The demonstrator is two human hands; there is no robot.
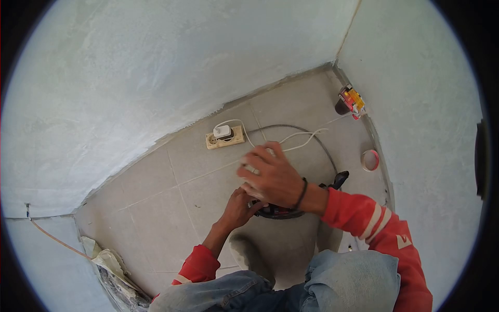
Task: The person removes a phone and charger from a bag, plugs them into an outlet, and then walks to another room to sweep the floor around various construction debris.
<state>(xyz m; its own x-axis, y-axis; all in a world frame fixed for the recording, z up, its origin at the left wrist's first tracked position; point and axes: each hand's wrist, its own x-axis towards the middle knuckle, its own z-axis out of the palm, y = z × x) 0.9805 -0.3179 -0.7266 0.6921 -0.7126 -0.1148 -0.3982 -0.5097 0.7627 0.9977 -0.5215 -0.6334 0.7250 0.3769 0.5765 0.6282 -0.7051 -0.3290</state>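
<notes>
A black power tool with a cord (283, 214) lies low in front of my knees, largely hidden beneath my hands, with a few red parts showing. My left hand (239, 209) is closed at its left edge, thumb against the black body. Above it, my right hand (275, 179) is raised and slightly blurred, fingers curled round something pale (251, 169) that I cannot make out. From the tool's right side a black handle (340, 180) sticks out. A dark cable (312, 131) curves from the tool's area toward the power strip (225, 138).
A white charger (222, 131) sits in the strip, its white cable (304, 134) looping behind my hands. By the right wall are a roll of tape (370, 160) and a dark cup with colourful packets (352, 101). Crumpled sheeting (112, 265) lies at the left wall.
</notes>
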